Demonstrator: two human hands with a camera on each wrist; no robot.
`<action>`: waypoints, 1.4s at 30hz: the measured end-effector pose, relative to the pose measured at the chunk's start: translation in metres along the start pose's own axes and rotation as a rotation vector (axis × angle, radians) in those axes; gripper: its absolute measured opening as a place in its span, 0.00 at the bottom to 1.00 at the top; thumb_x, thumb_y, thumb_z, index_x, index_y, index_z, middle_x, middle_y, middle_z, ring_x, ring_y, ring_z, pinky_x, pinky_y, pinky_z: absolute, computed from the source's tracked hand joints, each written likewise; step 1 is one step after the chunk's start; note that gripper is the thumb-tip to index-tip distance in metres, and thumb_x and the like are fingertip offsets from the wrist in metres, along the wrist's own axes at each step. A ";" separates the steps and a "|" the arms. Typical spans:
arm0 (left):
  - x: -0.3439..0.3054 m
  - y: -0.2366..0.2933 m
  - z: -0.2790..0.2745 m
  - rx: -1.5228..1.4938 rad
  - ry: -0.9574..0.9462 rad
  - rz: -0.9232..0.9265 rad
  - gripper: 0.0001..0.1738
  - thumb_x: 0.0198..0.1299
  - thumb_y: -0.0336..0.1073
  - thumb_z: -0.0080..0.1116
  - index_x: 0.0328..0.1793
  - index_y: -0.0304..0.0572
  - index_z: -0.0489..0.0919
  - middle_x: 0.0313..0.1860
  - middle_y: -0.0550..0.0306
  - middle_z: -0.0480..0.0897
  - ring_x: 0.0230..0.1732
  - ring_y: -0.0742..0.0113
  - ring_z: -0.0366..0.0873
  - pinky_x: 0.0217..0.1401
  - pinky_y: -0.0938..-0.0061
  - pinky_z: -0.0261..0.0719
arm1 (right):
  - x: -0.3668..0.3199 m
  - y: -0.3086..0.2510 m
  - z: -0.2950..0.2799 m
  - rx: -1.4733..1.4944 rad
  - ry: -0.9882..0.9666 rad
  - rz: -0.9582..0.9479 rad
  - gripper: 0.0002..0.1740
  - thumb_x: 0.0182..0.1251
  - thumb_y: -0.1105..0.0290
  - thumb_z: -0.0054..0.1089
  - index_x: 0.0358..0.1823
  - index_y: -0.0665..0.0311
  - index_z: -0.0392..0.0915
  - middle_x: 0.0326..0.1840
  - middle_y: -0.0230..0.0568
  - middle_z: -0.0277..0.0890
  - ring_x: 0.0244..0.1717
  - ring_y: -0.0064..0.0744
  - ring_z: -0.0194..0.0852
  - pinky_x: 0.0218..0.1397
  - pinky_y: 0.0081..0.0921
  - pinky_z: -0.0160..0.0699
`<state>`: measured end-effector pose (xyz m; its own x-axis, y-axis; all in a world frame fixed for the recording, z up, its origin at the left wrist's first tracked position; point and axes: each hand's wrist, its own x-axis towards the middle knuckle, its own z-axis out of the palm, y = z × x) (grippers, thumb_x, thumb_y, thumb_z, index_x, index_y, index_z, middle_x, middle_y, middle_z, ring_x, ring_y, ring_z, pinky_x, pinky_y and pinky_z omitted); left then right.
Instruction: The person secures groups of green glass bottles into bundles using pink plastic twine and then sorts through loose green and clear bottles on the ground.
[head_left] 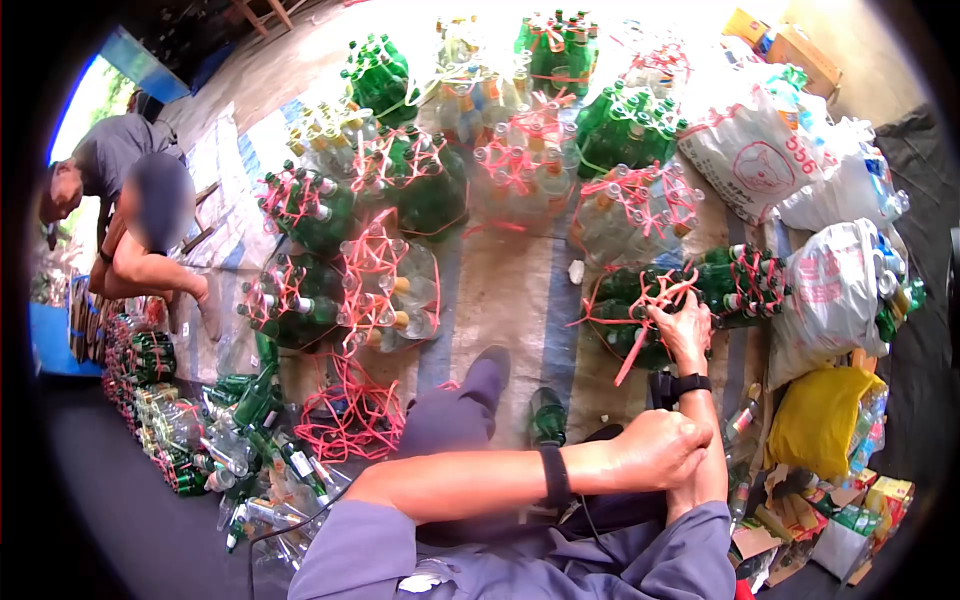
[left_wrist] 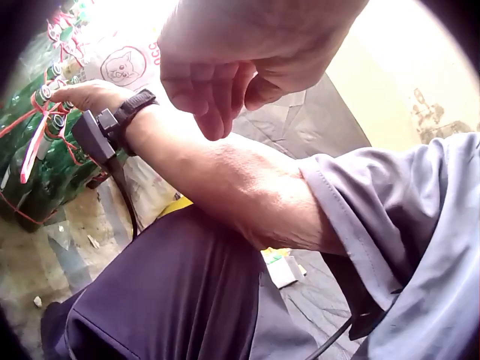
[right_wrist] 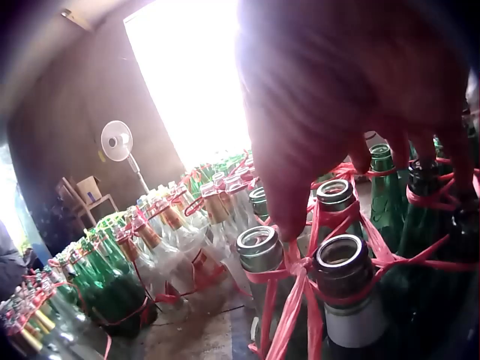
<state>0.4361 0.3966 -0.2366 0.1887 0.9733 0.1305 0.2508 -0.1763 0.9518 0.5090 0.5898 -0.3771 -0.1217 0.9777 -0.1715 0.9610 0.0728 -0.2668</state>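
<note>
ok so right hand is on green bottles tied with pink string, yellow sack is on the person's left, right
Wrong side: the head view shows the yellow sack on the person's right. The right hand is on green bottles tied with pink string.

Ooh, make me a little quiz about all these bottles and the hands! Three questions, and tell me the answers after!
1. Which hand is on the tied green bottles?
A) the left hand
B) the right hand
C) both hands

2. True or false: the yellow sack lies next to a white sack.

3. Fill in the colour: the string round the bottle necks under the hand is ____.

Key: 1. B; 2. true; 3. pink
</note>
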 end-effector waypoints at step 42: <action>0.012 0.001 0.003 -0.031 -0.087 -0.061 0.09 0.63 0.36 0.59 0.35 0.37 0.79 0.29 0.39 0.84 0.34 0.36 0.85 0.38 0.47 0.83 | 0.026 0.019 0.002 0.485 -0.348 0.073 0.26 0.54 0.46 0.70 0.38 0.63 0.92 0.33 0.36 0.87 0.37 0.25 0.79 0.46 0.28 0.73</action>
<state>0.4413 0.4073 -0.2354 0.2557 0.9655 0.0485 0.2352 -0.1108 0.9656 0.5238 0.6165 -0.3888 -0.2127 0.8486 -0.4843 0.7566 -0.1706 -0.6312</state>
